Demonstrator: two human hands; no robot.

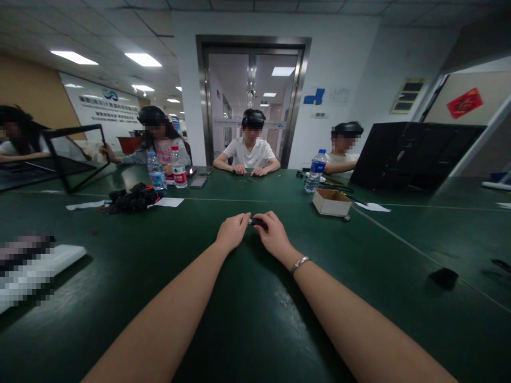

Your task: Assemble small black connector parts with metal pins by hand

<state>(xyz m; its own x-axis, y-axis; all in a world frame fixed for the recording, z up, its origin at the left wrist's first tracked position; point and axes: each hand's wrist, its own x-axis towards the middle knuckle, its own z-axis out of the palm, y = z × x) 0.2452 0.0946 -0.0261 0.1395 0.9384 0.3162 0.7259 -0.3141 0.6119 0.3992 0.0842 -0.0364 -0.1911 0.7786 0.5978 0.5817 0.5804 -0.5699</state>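
Both my hands meet above the green table, out in front of me. My right hand (273,232) pinches a small black stick with a silver end (260,222); its exact kind is too small to make out. At the silver tip, the fingers of my left hand (233,232) are pressed together on the same piece. Part of the stick is hidden behind my fingers. A metal bracelet (300,264) circles my right wrist.
An open small box (332,203) and a water bottle (316,171) stand right of my hands. Black cables (136,198) and two bottles are to the left. A large black panel (415,154) rises at right. Several people sit around the table (247,330).
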